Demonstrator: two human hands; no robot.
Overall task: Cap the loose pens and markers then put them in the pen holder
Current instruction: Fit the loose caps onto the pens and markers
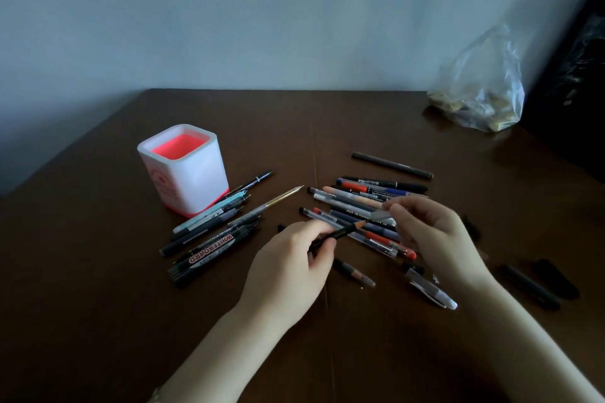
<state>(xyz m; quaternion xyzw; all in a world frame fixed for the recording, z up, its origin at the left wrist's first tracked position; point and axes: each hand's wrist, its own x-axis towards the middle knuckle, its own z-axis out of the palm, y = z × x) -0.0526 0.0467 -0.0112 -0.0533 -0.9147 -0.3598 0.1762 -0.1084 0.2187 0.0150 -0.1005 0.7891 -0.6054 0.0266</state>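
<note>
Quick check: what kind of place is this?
Probably a home desk or study corner: a dark wooden table against a plain wall, a pen holder, loose pens, and a plastic bag at the far right corner.

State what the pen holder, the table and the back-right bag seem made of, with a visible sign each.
Pen holder: likely smooth white plastic, rounded corners, red inside. Table: dark brown wood or veneer, a seam line, slight sheen. Bag: thin clear plastic film, crinkled, see-through.

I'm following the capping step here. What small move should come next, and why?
Probably slide the clear cap pinched in the right hand onto the bare tip of the dark pen that the left hand holds: tip and cap almost meet.
</note>
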